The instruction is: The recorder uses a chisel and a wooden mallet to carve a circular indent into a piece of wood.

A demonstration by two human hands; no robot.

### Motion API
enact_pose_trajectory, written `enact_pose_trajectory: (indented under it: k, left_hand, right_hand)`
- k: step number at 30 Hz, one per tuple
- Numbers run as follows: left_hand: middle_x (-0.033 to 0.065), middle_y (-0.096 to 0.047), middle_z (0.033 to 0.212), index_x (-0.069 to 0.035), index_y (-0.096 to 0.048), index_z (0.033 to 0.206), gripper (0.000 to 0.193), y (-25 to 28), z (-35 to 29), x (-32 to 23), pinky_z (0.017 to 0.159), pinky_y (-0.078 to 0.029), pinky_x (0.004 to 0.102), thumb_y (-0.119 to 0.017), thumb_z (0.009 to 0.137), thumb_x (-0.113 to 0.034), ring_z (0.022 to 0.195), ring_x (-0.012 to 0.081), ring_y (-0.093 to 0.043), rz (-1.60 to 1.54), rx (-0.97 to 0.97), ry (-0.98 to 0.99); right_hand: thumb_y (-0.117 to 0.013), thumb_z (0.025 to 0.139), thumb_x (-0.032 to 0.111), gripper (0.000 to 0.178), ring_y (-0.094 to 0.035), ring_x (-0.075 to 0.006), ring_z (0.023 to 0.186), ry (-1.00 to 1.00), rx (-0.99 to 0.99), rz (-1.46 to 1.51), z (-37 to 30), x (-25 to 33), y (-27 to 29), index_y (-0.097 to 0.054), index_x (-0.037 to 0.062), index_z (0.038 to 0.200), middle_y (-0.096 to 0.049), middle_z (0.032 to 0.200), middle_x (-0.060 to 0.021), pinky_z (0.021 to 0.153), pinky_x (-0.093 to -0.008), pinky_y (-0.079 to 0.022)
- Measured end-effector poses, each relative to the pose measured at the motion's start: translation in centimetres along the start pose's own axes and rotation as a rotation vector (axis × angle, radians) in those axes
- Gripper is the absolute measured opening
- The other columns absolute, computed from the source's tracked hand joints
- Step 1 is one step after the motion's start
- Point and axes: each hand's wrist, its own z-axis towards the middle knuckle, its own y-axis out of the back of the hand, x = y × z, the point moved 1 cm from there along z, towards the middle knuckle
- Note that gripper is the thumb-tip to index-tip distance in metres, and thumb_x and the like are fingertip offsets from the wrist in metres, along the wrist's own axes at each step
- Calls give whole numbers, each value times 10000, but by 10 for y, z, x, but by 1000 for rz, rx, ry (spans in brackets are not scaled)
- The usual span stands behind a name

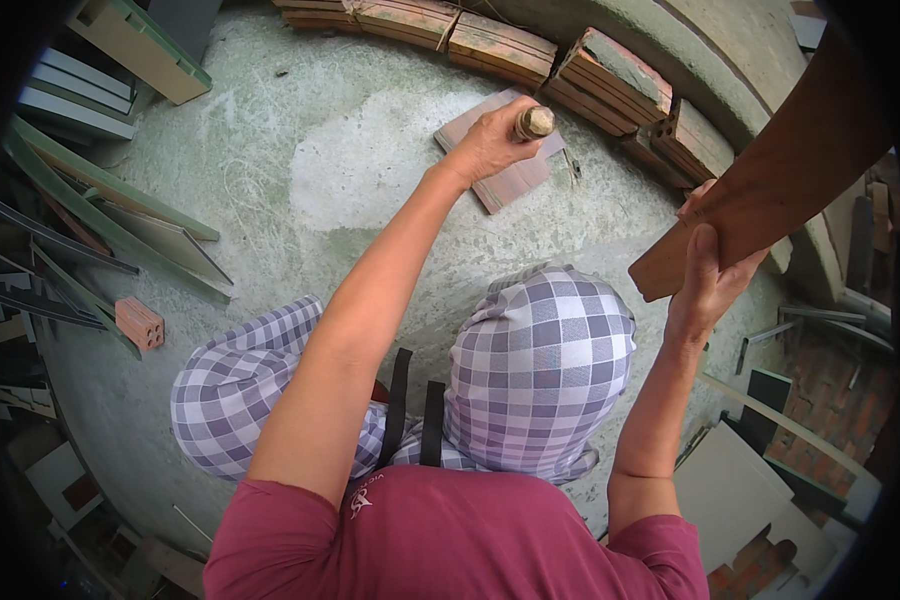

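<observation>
While the person squats over the rough concrete floor (270, 170) in checked trousers (540, 360), the left hand (492, 140) is raised and closed in a full fist around a wooden handle (534, 121), whose rounded butt end pokes out above the thumb side; the head of the tool is hidden behind the hand, so what kind it is cannot be told. Directly under that fist, flat on the floor, lies a reddish brick tile (515, 178), partly covered by the hand.

The right hand (708, 282) grips a long brown brick piece (770, 180) held up in the air to the right of the fist, fingers wrapped over its lower end and the thumb pressed along its near face; the piece slants up toward the upper right rim.

Beyond the tile, a curved course of red bricks (610, 80) with mortar runs along a low concrete kerb. Well to the left of the tile, a single hollow brick (139, 322) sits on the floor beside stacked green-edged panels (120, 215).
</observation>
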Motion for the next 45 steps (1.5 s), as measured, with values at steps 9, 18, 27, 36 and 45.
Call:
enact_pose_trajectory:
  k: [9, 18, 27, 36, 45]
  left_hand:
    - [-4, -611, 1063, -120, -560, 1058, 269, 14, 5, -9, 909, -462, 317, -662, 813, -165, 990, 135, -557, -168, 3, 68]
    - [-7, -613, 1035, -108, -571, 1054, 272, 8, 2, 7, 859, -484, 302, -669, 809, -176, 933, 131, -582, -83, -21, 80]
    - [-10, -627, 1025, -127, -566, 1071, 315, 5, 1, 6, 895, -466, 316, -683, 785, -188, 953, 134, -585, -95, -8, 96]
    - [3, -629, 1026, -98, -546, 1065, 315, -2, 4, 8, 894, -455, 300, -644, 768, -131, 967, 124, -569, -31, 6, 96]
    - [114, -619, 918, -76, -508, 1035, 323, -8, -2, 3, 804, -470, 355, -632, 751, -170, 853, 253, -590, -10, -39, 9]
  right_hand:
    - [-643, 831, 277, 716, -528, -199, 864, -69, -22, -55, -19, -19, 11, -241, 47, 1378, -528, 1017, -134, 786, -348, -442]
    - [-641, 836, 307, 720, -535, -198, 858, -100, -4, -64, -26, -27, 9, -244, 45, 1377, -534, 1004, -132, 789, -352, -442]
    - [-701, 747, 448, 925, -292, -274, 1325, -236, -3, -81, -30, -24, -1, -220, 57, 1433, -283, 1447, -137, 1081, -404, -226]
    - [-647, 815, 285, 735, -536, -220, 1013, -107, 14, -130, -19, -23, -4, -261, 45, 1392, -538, 1124, -141, 908, -352, -407]
    - [-657, 769, 204, 787, -553, -307, 1035, -230, 159, -213, -32, -36, -27, -218, 146, 1420, -514, 1165, -223, 856, -411, -451]
